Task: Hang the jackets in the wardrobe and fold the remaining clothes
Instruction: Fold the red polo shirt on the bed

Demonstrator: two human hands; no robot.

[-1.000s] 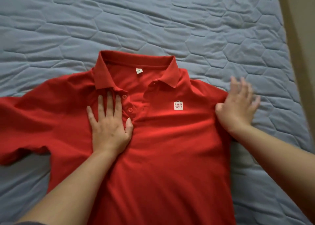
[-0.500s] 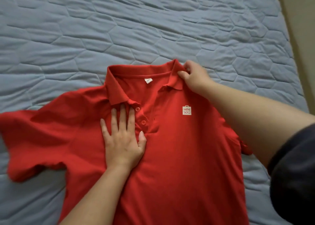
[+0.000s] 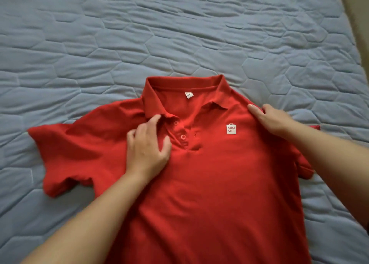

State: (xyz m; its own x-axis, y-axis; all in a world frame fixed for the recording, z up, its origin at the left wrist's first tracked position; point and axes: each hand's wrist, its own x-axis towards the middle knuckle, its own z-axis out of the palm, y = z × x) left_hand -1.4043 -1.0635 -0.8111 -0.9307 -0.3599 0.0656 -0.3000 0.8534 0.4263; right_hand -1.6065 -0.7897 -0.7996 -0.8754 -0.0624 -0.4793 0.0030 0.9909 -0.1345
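Observation:
A red polo shirt (image 3: 209,183) lies face up on the bed, collar pointing away from me and a white logo patch on its chest. My left hand (image 3: 147,145) rests on the chest beside the button placket, with bent fingers touching the left collar tip and the thumb spread apart. It is slightly blurred. My right hand (image 3: 273,119) grips the shirt's right shoulder, thumb on top of the fabric and fingers over the shoulder edge. The left sleeve lies spread out flat. The right sleeve is partly hidden behind my right forearm.
A blue quilted bed cover (image 3: 179,33) lies under the shirt and stretches far beyond the collar. The bed's right edge runs along a beige strip (image 3: 359,13) at the top right corner.
My right hand has left the right collar tip and moved down to the right shoulder. My left hand's flat fingers have bent and reached up to the left collar tip.

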